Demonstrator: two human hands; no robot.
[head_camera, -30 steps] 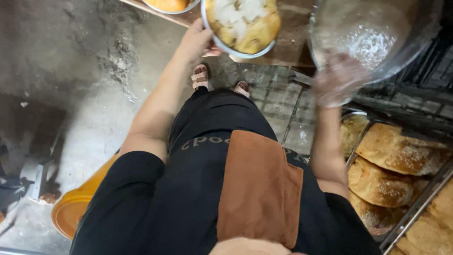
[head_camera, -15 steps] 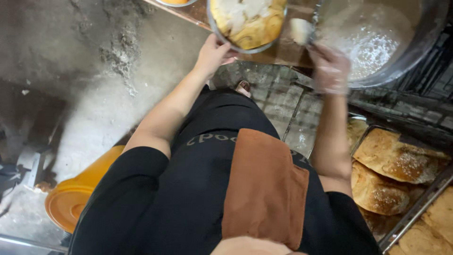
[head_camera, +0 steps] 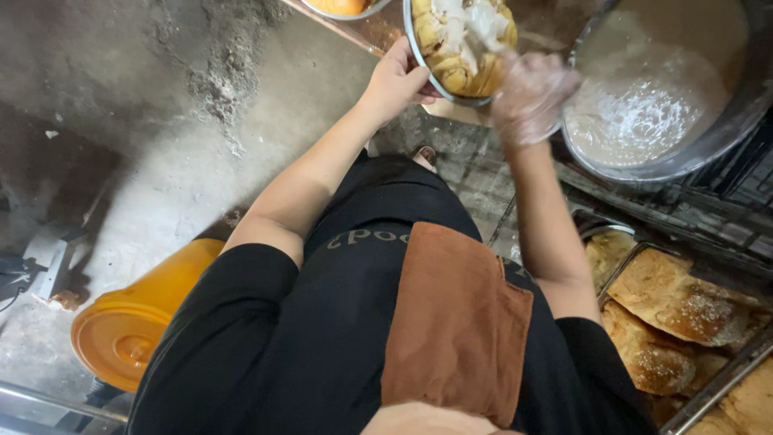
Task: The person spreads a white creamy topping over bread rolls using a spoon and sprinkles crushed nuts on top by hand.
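Hands: left (head_camera: 396, 80) grips round metal bowl (head_camera: 419, 60) rim | gloved right (head_camera: 527, 93) curled over glazed pastry (head_camera: 459, 40)

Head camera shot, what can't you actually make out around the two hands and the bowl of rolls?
- Right hand: motion-blurred in a clear glove, so its grip is unclear.
- Bowl of rolls: top cut off by the frame edge.
- Left hand: fingers under the bowl's rim, hidden.
- Large metal bowl: whitish contents blurred, right side cut off.
- Feet: hidden by the body.
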